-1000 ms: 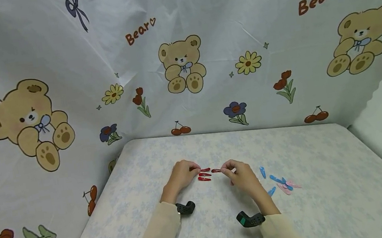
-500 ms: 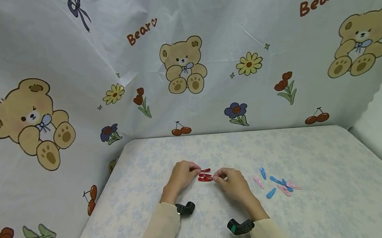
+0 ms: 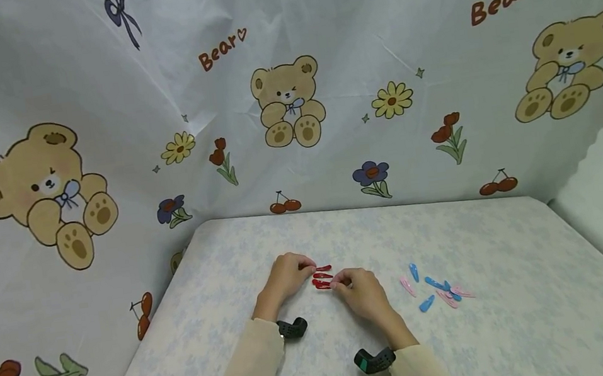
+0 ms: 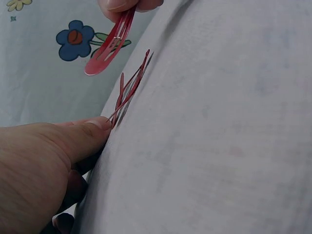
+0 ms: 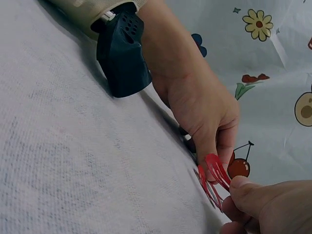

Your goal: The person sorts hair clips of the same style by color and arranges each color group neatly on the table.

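My right hand (image 3: 364, 295) pinches a red snap hair clip (image 4: 108, 52) by one end between thumb and finger. In the left wrist view this clip hangs just above the tabletop, its rounded end pointing away from the fingers. Several more red hair clips (image 4: 130, 90) lie close together on the table, roughly side by side in the head view. My left hand (image 3: 289, 276) rests at their left, its thumb and finger pinching the end of the farthest red hair clip (image 3: 323, 268). The right fingertips are right beside the nearest clips in the row.
To the right, blue hair clips (image 3: 414, 273) and pink hair clips (image 3: 408, 287) lie loosely scattered, some overlapping. The pale patterned tabletop (image 3: 504, 339) meets a bear-print backdrop (image 3: 333, 171) behind and at the left. Each wrist wears a black camera (image 3: 374, 361).
My right hand has moved left and nearer to me, bringing its red clip over to the nearest clips in the row. The left hand stays in place.
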`<act>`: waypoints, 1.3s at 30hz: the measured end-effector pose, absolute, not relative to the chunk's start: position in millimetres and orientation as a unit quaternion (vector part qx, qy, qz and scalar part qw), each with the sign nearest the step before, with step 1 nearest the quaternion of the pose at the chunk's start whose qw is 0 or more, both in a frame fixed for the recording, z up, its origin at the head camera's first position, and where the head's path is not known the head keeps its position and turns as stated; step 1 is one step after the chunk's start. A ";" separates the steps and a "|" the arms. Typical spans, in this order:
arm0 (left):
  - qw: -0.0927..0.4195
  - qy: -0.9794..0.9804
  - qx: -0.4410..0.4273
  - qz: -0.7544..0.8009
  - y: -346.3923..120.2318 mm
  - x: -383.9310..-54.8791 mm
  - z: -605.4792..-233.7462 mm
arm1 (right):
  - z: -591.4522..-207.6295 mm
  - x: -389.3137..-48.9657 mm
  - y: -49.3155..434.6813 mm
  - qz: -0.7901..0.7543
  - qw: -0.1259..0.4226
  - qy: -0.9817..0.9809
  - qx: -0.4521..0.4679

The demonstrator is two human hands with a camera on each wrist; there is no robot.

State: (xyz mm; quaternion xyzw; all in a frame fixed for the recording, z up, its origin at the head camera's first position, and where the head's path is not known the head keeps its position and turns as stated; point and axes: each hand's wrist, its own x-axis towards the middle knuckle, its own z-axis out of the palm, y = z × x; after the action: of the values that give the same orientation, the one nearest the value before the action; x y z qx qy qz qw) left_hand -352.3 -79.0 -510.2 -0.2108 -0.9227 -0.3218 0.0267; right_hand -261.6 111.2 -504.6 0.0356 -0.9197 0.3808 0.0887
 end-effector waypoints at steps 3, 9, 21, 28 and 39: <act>0.033 -0.921 -0.215 -0.324 -79.5 -351.8 -511.4 | -506.7 -261.1 108.3 0.376 0.090 -0.921 0.039; 0.040 -0.921 -0.220 -0.320 -79.4 -353.5 -511.9 | -507.9 -260.8 104.3 0.358 0.098 -0.928 0.028; 0.028 -0.920 -0.211 -0.328 -78.8 -353.3 -510.8 | -509.4 -261.9 101.9 0.338 0.101 -0.936 0.022; 0.028 -0.921 -0.212 -0.326 -78.8 -352.1 -509.0 | -509.7 -261.0 100.6 0.334 0.097 -0.937 0.018; 0.029 -0.920 -0.217 -0.325 -78.7 -351.8 -507.8 | -506.4 -260.3 104.3 0.353 0.095 -0.930 0.035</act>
State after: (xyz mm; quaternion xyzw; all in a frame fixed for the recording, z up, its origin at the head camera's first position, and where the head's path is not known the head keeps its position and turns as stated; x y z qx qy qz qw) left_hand -351.8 -78.7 -507.8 -0.2166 -0.9200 -0.3252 0.0289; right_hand -260.3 104.3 -506.4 0.0345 -0.9303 0.3526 0.0952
